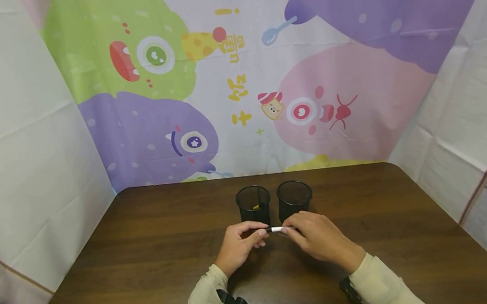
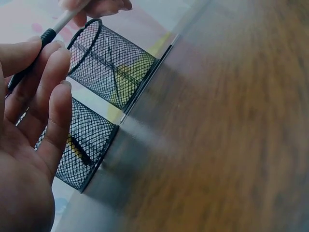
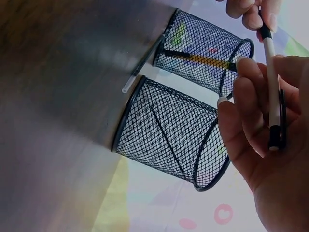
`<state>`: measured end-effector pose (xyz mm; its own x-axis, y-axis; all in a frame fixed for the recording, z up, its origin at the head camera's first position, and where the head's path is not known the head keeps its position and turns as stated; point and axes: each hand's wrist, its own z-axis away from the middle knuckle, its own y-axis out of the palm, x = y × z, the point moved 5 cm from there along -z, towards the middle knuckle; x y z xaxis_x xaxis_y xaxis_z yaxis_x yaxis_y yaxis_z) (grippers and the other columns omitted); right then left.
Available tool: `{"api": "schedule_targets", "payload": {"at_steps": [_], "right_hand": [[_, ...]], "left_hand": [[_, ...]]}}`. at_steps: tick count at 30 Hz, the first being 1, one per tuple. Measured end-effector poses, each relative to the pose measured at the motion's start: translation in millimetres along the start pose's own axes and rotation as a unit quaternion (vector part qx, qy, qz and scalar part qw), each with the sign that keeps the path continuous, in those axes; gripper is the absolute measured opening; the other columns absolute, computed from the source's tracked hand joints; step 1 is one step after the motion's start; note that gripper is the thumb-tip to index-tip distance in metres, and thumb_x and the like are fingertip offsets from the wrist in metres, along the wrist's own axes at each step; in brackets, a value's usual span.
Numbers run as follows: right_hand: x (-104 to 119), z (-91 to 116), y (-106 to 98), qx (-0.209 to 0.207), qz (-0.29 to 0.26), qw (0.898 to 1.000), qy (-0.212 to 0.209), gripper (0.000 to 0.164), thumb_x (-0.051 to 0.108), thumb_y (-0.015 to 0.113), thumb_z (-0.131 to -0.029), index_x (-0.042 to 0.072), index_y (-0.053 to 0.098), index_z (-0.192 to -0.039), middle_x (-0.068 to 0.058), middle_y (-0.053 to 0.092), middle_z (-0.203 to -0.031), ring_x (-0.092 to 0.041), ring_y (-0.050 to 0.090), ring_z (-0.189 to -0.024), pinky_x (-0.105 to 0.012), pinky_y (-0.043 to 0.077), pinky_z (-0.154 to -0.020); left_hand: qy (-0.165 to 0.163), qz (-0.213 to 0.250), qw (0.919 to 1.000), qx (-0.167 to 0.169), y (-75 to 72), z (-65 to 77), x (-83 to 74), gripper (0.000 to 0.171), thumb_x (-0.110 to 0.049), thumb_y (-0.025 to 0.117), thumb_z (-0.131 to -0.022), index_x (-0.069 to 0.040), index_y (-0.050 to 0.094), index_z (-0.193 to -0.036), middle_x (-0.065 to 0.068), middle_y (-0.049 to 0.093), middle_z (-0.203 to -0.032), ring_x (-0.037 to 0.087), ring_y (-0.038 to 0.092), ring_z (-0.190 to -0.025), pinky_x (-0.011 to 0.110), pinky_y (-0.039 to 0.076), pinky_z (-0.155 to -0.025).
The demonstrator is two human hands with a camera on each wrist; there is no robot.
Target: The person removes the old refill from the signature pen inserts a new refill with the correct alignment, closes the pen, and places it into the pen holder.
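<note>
A slim pen [image 1: 278, 229] with a white barrel, black grip and black clip is held level between both hands above the table. My left hand [image 1: 237, 245] pinches its black grip end between thumb and index finger. At the white barrel, my right hand [image 1: 320, 236] pinches with thumb and fingers, the clip end lying over the palm in the right wrist view. Just beyond the hands stand two black mesh cups, a left cup [image 1: 251, 214] and a right cup [image 1: 289, 210]. A yellow-and-black stick [image 3: 203, 60] leans in the left cup.
A thin clear tube [image 3: 136, 72] lies on the tabletop by the cups' bases. Inside the right cup a thin dark rod [image 3: 166, 137] shows through the mesh. The brown wooden table [image 1: 158, 253] meets a cartoon-printed cloth [image 1: 243, 147] at its back edge.
</note>
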<state>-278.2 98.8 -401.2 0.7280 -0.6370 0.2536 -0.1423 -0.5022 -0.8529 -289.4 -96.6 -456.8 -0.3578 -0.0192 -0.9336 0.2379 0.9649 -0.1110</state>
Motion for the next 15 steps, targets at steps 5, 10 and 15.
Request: {"api": "schedule_targets", "payload": {"at_steps": [5,10,15], "right_hand": [[-1.3,-0.2,0.4,0.000,-0.010,1.000,0.004,0.014,0.031,0.070,-0.096,0.018,0.070,-0.102,0.015,0.059,-0.084,-0.002,0.052,-0.071,-0.026,0.047,-0.062],[-2.4,0.1,-0.9,-0.003,-0.007,1.000,0.013,0.020,0.025,0.078,-0.090,0.017,0.064,-0.101,0.013,0.058,-0.083,-0.001,0.052,-0.070,-0.025,0.047,-0.061],[-3.2,1.8,-0.5,-0.004,-0.005,1.000,0.017,0.015,0.022,0.077,-0.090,0.020,0.064,-0.096,0.014,0.058,-0.082,0.000,0.051,-0.070,-0.024,0.047,-0.062]], "left_hand": [[0.013,0.002,0.9999,-0.005,-0.5,-0.5,-0.4,0.018,-0.010,0.069,-0.095,0.001,0.074,-0.109,0.015,0.072,-0.088,0.021,0.069,-0.072,0.030,0.058,-0.067],[0.020,0.002,0.9997,-0.011,-1.2,-1.0,1.0,0.017,-0.010,0.069,-0.096,0.001,0.074,-0.108,0.016,0.071,-0.085,0.022,0.069,-0.071,0.031,0.059,-0.067],[0.018,-0.001,0.9998,-0.008,-1.0,-0.1,1.0,0.018,-0.010,0.069,-0.096,0.001,0.074,-0.109,0.015,0.072,-0.087,0.020,0.069,-0.071,0.031,0.059,-0.067]]}}
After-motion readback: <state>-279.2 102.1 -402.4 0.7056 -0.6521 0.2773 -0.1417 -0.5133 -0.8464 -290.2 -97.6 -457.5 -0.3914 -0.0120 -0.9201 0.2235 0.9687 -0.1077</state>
